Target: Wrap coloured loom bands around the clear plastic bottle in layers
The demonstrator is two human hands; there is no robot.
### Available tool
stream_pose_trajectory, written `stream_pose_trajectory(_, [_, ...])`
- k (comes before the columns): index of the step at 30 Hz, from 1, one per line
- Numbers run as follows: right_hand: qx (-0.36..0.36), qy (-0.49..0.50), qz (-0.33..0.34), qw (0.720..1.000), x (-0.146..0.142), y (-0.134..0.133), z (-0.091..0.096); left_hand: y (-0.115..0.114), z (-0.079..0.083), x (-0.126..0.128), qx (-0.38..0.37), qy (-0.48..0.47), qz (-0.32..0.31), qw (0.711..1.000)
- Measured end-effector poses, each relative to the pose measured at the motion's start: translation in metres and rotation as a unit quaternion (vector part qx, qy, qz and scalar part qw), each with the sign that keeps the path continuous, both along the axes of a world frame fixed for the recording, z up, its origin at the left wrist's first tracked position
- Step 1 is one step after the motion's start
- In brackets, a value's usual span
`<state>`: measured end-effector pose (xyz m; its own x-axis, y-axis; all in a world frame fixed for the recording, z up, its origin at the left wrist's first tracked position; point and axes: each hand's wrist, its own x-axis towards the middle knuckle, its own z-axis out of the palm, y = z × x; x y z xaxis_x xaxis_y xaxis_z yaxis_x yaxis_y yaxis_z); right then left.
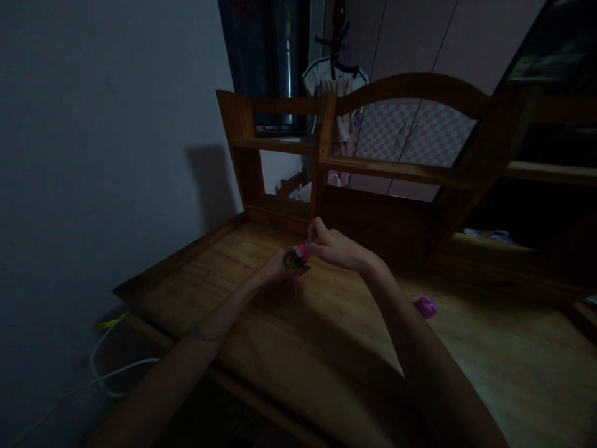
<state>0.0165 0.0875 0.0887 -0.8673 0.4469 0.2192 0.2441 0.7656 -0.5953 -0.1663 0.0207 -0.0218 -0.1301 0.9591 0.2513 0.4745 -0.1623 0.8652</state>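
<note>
My left hand (pixel 277 267) is wrapped round a small dark object with a yellow-green pattern (pixel 295 259), held above the wooden table. Something bright pink (pixel 302 250) sticks out of its upper end. At that pink part the fingers of my right hand (pixel 333 244) are bent in a pinch. What lies between those fingertips is too dim and small to make out. Just below my left hand, some thin pinkish strands (pixel 301 282) show on the tabletop. A crumpled purple-pink piece (pixel 426 306) lies farther right, beyond my right forearm.
A wooden shelf unit (pixel 321 162) stands along the table's (pixel 354 311) back edge. At left is a plain wall (pixel 116 155), with a white cable (pixel 96 367) hanging by the table's edge. Clothes (pixel 338 87) hang behind the shelf, before a pink wardrobe (pixel 410 37). The room is dim.
</note>
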Motion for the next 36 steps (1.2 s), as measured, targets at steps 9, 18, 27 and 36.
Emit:
stream_pose_trajectory(9, [-0.033,0.071,0.001,0.997,0.006,0.006,0.005,0.001,-0.002,-0.001,-0.023,-0.069,-0.015,0.997])
stream_pose_trajectory(18, [0.030,0.118,-0.026,0.992,0.011,0.005,0.015,-0.001,0.001,-0.002,-0.008,-0.078,-0.019,0.997])
stream_pose_trajectory(27, [0.015,0.045,0.000,0.999,0.007,0.003,0.014,-0.001,0.001,0.000,-0.014,-0.099,-0.049,0.994])
stream_pose_trajectory(36, [0.038,0.131,-0.023,0.990,0.008,0.003,0.020,-0.003,0.007,0.001,-0.027,-0.133,-0.054,0.989])
